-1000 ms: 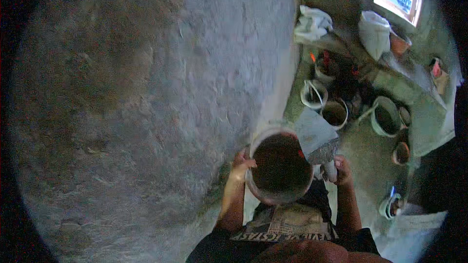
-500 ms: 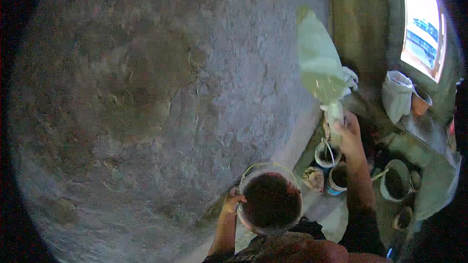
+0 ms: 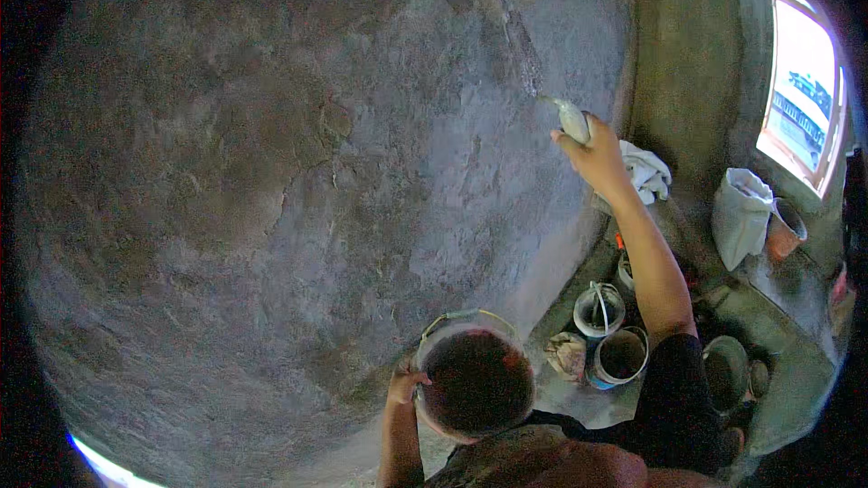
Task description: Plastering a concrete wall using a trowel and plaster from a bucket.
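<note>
My left hand (image 3: 407, 383) grips the rim of a round bucket (image 3: 422, 411) with dark contents, held low in front of me. The bucket's wire handle stands up on the far side. Up and to the right, my right hand (image 3: 594, 159) is closed around the pale handle of a trowel (image 3: 573, 122), arm stretched out to the wall. The trowel's blade is hard to make out, seen nearly edge-on at the wall. A rough, speckled dark streak runs along there. The wall (image 3: 434, 181) is coated in uneven grey plaster with browner patches on the left.
Below my right arm are a handled bucket (image 3: 599, 309), another bucket (image 3: 620, 355) and a crumpled bag (image 3: 567, 356). A white sack (image 3: 743, 217) and an orange pot (image 3: 785, 230) stand under a bright window (image 3: 800, 81). White cloth (image 3: 645, 172) lies behind my right wrist.
My right hand has moved up and left to the wall; the trowel's blade has turned from broad side to nearly edge-on. The bucket sits slightly further left in view, still in my left hand.
</note>
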{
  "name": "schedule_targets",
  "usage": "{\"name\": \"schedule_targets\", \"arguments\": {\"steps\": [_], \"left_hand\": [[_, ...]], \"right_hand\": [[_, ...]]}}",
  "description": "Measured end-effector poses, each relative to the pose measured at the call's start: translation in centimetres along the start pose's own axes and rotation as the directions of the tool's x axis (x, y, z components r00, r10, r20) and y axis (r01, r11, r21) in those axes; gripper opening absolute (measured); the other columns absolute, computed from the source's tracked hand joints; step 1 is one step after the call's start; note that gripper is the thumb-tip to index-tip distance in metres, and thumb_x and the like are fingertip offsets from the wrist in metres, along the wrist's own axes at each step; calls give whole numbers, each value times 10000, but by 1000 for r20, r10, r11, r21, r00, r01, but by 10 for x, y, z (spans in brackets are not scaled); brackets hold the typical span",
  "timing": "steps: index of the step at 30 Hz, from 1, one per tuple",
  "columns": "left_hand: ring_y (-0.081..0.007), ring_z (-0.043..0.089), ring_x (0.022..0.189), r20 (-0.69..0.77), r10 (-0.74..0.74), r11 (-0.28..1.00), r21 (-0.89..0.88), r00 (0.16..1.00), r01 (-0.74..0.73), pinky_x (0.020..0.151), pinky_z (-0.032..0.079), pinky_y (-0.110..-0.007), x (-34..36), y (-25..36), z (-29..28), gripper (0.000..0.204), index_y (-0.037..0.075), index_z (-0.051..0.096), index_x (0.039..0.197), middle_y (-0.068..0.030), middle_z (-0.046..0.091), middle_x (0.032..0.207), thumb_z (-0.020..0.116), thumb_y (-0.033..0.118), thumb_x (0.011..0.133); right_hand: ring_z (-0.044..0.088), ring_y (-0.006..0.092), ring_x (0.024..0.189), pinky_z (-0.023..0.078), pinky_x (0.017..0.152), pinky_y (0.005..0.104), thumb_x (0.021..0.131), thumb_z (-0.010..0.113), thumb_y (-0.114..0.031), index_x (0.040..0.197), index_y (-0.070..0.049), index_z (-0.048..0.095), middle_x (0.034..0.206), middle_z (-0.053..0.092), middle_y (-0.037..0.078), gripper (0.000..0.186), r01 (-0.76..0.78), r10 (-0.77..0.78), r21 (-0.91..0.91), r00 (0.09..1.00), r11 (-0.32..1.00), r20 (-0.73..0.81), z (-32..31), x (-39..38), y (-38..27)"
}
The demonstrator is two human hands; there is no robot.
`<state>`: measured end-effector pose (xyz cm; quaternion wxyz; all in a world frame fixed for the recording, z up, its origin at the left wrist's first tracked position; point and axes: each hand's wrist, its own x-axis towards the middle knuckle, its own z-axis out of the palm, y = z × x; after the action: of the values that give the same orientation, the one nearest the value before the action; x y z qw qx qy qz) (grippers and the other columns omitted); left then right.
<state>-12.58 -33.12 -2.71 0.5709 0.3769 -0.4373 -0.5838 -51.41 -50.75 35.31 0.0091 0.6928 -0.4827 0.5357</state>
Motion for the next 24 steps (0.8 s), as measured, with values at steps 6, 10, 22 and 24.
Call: {"name": "schedule_targets", "arguments": {"steps": [6, 10, 22, 24], "left_hand": [[-263, 599, 688, -138, 142, 985, -78, 980, -154, 727, 452, -408, -5, -40, -15, 238, -26, 635, 837, -121, 637, 820, 654, 21, 605], [-253, 595, 722, 189, 147, 890, 404, 971, -213, 730, 454, -410, -4, -12, -18, 282, -11, 649, 866, -98, 639, 846, 624, -4, 585], [-187, 606, 714, 412, 447, 500, 621, 794, -604, 645, 481, -306, 1, -36, -43, 259, 0, 618, 868, -89, 634, 727, 624, -29, 610], [-191, 607, 692, 199, 359, 847, 342, 912, -408, 634, 481, -316, 4, -9, -6, 227, 3, 617, 842, -82, 629, 715, 623, -33, 619]], "right_hand": [[601, 390, 721, 459, 620, 432, 709, 667, -271, 865, 21, 563, 757, 606, 221, 347, 84, -90, -60, 991, 995, -104, 16, 34, 9], [606, 367, 722, 455, 613, 411, 708, 664, -238, 897, 2, 575, 756, 604, 212, 318, 155, -170, -143, 980, 978, -105, 20, 50, 10], [614, 402, 818, 494, 710, 444, 690, 663, -203, 981, 53, 560, 879, 618, 263, 400, 79, -74, -239, 997, 968, 32, 18, 43, 16], [615, 404, 808, 495, 698, 444, 690, 665, -205, 966, 52, 562, 872, 617, 264, 391, 87, -100, -254, 994, 963, -38, 12, 36, 28]]}}
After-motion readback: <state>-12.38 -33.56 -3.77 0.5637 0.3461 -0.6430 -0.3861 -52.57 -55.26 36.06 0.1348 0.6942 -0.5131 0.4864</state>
